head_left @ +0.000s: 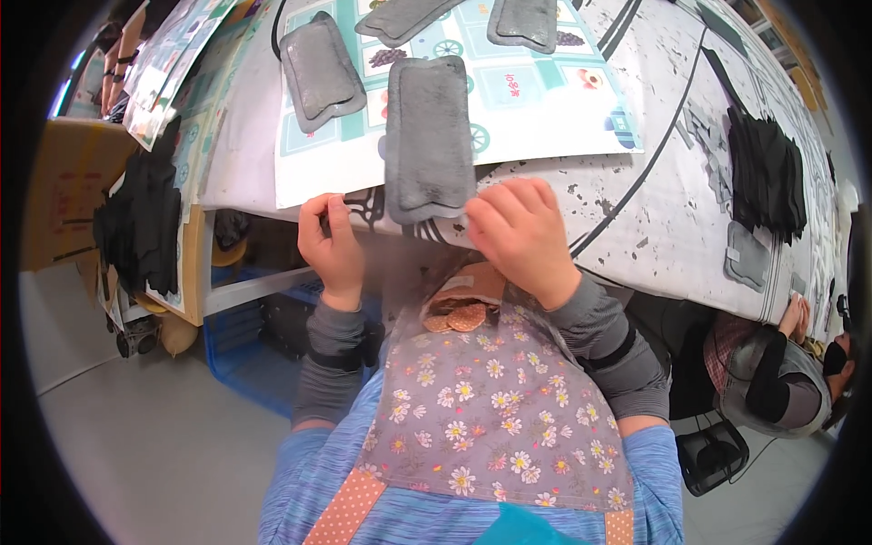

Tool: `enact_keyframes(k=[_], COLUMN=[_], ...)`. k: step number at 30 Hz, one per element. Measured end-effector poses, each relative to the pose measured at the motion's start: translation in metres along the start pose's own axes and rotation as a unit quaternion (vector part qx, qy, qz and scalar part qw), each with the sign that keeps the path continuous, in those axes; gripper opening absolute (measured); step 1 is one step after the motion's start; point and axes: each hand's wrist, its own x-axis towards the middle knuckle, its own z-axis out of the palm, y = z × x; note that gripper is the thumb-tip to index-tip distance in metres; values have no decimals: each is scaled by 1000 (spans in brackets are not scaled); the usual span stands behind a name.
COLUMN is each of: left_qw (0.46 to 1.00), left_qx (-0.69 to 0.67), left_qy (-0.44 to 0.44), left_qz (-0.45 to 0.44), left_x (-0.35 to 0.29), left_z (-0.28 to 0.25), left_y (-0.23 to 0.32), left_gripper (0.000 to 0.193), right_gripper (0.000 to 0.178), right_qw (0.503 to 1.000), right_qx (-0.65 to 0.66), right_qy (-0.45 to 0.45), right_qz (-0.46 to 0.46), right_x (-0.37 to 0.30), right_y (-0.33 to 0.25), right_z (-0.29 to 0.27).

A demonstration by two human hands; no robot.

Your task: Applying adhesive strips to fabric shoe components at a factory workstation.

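A grey fabric piece [429, 136], oblong with a raised border and a notched lower end, lies on a printed white and teal sheet [545, 136] and juts over its near edge. The thumb and fingers of my right hand [527, 238] close on its lower right corner. To the left of that lower end, apart from it, my left hand [332, 247] is closed in a pinch at the table edge. Whatever its fingertips hold, if anything, is too small to make out. Beyond lie more grey pieces, one at the left [322, 73] and one at the right [524, 23].
Black strips hang in a bundle [141, 218] at the left. Another black stack [765, 173] rests on the table at the right, near a grey piece [747, 254]. A blue crate [263, 341] stands underneath. Another person [772, 381] sits at the right; someone's arms [123, 59] show far left.
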Motion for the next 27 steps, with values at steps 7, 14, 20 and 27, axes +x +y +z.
enact_keyframes(k=[7,14,20,27], left_qw=[949,796,866,867], left_qx=[-74,-250,-192,-232], left_qy=[-242,-329,-242,-203], left_qz=[-186,-442,-394,-391], left_x=[-36,-52,-49,-60], left_z=[0,1,-2,-4], left_y=[55,71,77,66], left_gripper=[17,23,20,11], right_gripper=[22,21,20,17], right_qw=[998,997,998,999], right_qx=[-35,2,12,28], right_qy=[12,26,29,13], right_qz=[56,69,60,34], right_x=[-40,-51,-53,-61], right_y=[13,-10,-18,-29], right_z=[-31,-30,-30,-28])
